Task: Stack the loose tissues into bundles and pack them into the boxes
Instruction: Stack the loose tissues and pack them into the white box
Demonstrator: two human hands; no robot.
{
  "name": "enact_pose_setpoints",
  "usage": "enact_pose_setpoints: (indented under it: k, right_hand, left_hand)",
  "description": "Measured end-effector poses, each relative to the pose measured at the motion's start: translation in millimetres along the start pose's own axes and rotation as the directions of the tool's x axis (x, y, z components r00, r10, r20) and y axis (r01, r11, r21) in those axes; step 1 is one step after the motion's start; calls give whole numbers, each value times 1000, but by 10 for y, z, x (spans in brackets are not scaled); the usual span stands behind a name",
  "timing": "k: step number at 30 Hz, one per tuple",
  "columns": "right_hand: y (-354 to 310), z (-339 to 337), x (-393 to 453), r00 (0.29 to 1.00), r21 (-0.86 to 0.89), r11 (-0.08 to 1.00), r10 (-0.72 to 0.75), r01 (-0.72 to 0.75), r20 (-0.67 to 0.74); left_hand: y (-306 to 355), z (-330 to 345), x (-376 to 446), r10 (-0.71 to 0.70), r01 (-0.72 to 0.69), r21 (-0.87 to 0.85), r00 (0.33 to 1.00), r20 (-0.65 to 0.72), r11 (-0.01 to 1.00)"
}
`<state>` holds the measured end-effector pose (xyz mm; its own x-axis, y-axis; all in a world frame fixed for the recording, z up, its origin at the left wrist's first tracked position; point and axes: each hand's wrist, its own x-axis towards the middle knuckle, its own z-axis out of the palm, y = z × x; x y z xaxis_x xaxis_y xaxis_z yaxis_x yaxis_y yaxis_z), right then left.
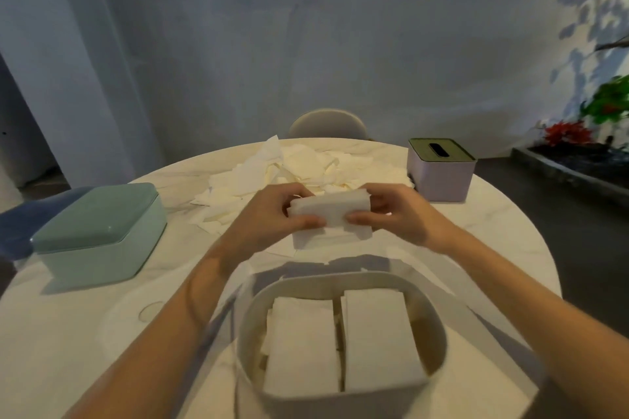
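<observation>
My left hand (272, 214) and my right hand (394, 214) hold one folded bundle of tissues (328, 211) between them, raised just above the table (68, 333). On each side my thumb presses along the near edge of the bundle while my other fingers curl round its far side, so both hands are closed narrowly on it, the left at its left end and the right at its right end. Directly under my fingers another flat bundle (326, 236) lies on the table. Beyond my fingers, toward the far edge, spreads the heap of loose tissues (306, 167), crumpled and overlapping. Nearer to me than my hands, between my forearms, sits the open white box (439, 326), and inside it two stacks of folded tissues (340, 343) lie side by side, touching or nearly touching along the middle. Well to the left of my left hand stands a green box (98, 231) with its lid shut. To the right of my right hand and somewhat farther away stands a pale purple box (442, 170) with a slotted top. A chair back (328, 124) shows behind the table's far edge.
</observation>
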<state>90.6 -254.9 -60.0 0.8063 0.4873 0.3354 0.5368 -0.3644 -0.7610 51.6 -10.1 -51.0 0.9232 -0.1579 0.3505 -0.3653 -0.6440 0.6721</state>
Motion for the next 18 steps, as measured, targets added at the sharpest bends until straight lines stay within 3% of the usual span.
enact_pose_setpoints:
  k: [4, 9, 14, 18]
  right_hand:
    - [-520, -115, -143, 981, 310, 933, 150, -183, 127]
    - [-903, 48, -267, 917, 313, 884, 251, -348, 310]
    - [-1006, 220, -525, 768, 354, 724, 375, -593, 519]
    - [-1028, 299, -727, 728, 323, 701, 406, -636, 552]
  left_hand:
    - [463, -300, -371, -192, 231, -261, 968, 163, 937]
    - [724, -394, -801, -240, 348, -239, 890, 388, 906]
    - [735, -403, -1075, -290, 378, -290, 908, 303, 879]
    - [675, -389, -1183, -369, 416, -181, 897, 242, 891]
